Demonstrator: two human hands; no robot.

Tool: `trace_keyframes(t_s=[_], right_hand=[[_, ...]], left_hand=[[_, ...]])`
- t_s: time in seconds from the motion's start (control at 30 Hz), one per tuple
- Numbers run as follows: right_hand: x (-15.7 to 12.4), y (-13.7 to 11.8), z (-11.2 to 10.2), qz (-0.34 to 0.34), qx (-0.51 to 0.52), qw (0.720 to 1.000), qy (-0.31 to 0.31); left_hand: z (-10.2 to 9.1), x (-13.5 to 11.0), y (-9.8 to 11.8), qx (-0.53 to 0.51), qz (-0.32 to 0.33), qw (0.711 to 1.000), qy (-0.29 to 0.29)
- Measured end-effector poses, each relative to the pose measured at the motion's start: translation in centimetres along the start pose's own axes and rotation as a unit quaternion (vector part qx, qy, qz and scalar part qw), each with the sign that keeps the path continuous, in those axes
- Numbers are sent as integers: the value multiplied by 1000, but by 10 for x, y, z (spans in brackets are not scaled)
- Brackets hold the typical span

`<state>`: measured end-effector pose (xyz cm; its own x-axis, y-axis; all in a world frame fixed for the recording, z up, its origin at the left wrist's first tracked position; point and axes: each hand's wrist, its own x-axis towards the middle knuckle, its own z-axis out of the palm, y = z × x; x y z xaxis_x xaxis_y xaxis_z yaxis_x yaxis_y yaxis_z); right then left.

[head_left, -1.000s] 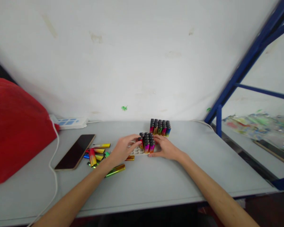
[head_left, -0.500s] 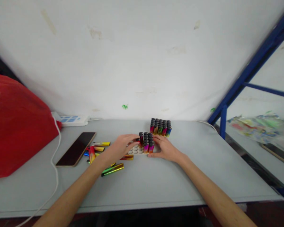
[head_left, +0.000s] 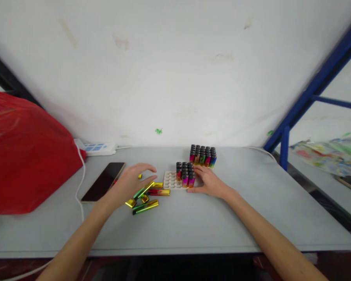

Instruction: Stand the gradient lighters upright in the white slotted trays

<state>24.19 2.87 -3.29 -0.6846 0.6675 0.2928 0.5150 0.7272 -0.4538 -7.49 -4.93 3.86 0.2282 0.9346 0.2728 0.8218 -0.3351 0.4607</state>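
Observation:
A white tray (head_left: 170,180) with round holes lies on the grey table (head_left: 193,222); its right part holds several upright colourful lighters (head_left: 185,174) with black caps. My right hand (head_left: 209,182) rests flat against the tray's right side, fingers touching those lighters. My left hand (head_left: 132,183) hovers over a heap of loose lighters (head_left: 148,192) lying left of the tray, fingers curved and apart, holding nothing that I can see. A second, full block of upright lighters (head_left: 202,155) stands behind the tray.
A dark phone (head_left: 103,182) lies at the left, beside a white cable (head_left: 81,183) and a power strip (head_left: 98,148) by the wall. A big red bag (head_left: 23,156) fills the far left. A blue rack frame (head_left: 307,97) stands at the right.
My left hand has drawn back from the tray to the left, over the loose lighters. The tray's empty holes now show. My right hand has stayed at the tray.

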Motion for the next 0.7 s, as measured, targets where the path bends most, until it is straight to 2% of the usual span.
trace_keyframes(t_s=[0.1, 0.2, 0.33, 0.43, 0.57, 0.7], right_hand=[[0, 0, 1, 7, 0, 1000, 0], [1, 0, 1, 10, -4, 1000, -7], [0, 1, 1, 9, -4, 1000, -5], [-1, 2, 1, 11, -4, 1000, -5], [-1, 1, 1, 10, -1, 1000, -6], [0, 1, 1, 4, -3, 1000, -1]], left_hand=[[-12, -17, -17, 36, -12, 998, -46], [-4, -33, -28, 66, -45, 996, -51], [10, -42, -28, 100, -84, 991, -32], [6, -36, -25, 46, -78, 996, -18], [-8, -20, -20, -83, -101, 991, 35], [-13, 4, -9, -194, -105, 975, 28]])
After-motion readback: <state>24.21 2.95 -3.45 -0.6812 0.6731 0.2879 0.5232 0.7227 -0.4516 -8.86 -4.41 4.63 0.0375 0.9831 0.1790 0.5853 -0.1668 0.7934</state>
